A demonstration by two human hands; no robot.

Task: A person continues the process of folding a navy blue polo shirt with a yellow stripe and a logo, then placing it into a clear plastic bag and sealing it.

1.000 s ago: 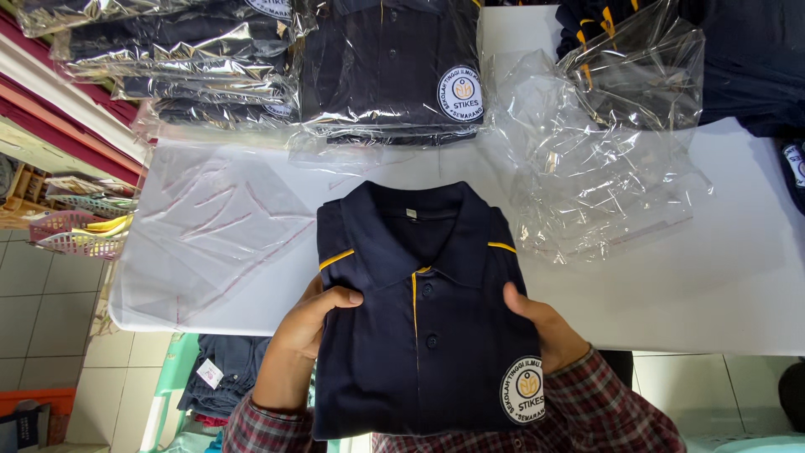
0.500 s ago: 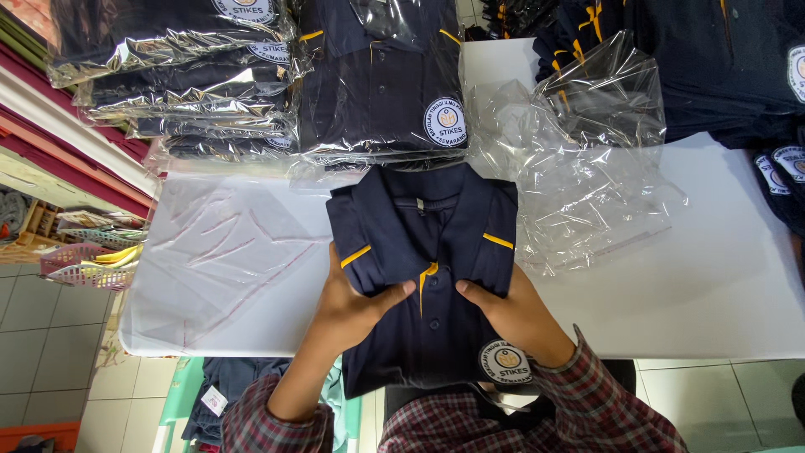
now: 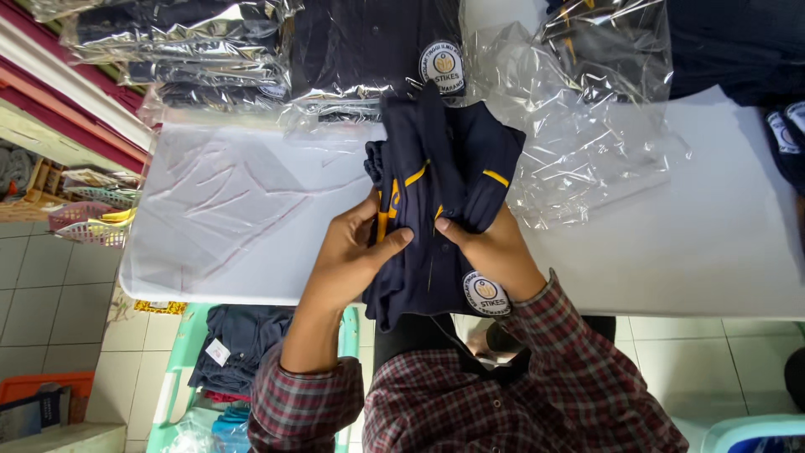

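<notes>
Both hands pinch the navy polo shirt [image 3: 444,201] at its placket: left hand [image 3: 348,256] closed on the left panel, right hand [image 3: 490,247] on the right, above the white table [image 3: 671,252]. Step judged: folding the shirt lengthwise (collar bunched upward). Next calls for aligning edges, smoothing flat. Fingertips beneath the cloth are hidden; the shirt's lower hem is indistinct.

Polo shirt [image 3: 436,193] navy, yellow trim; sleeves [image 3: 537,377] red-grey plaid; table [image 3: 713,243] white.
</notes>
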